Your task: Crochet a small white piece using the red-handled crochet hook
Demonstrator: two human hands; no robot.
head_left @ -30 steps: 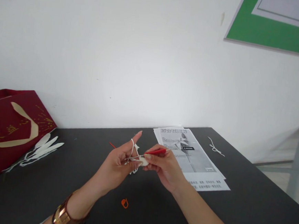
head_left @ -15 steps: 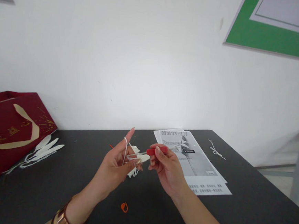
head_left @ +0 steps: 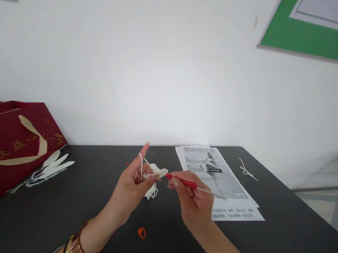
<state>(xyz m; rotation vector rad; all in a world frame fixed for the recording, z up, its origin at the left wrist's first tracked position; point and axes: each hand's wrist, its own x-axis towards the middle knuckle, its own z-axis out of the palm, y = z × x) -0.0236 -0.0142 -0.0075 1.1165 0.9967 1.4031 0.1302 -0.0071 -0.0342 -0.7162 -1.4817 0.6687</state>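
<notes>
My left hand (head_left: 133,184) pinches a small piece of white crochet work (head_left: 160,171) between thumb and fingers. White yarn (head_left: 141,167) loops over its raised index finger. My right hand (head_left: 194,200) is closed round the red grip of a crochet hook (head_left: 186,182). The hook's front end points left into the work at my left fingertips; its tip is hidden there. Behind and below my left fingers lies a bundle of white yarn (head_left: 151,192) on the black table (head_left: 98,206). An orange stitch marker (head_left: 141,232) rests on the table nearer to me.
Printed sheets (head_left: 232,213) lie beyond my right hand, with a tied bit of white string (head_left: 246,171) to their right. At left, several white crocheted petals (head_left: 53,166) lie against a dark red bag (head_left: 12,141). A white wall (head_left: 162,63) stands behind.
My right hand has turned the hook, so its back end now points down to the right and its front sits closer to my left fingertips. The view has shifted slightly.
</notes>
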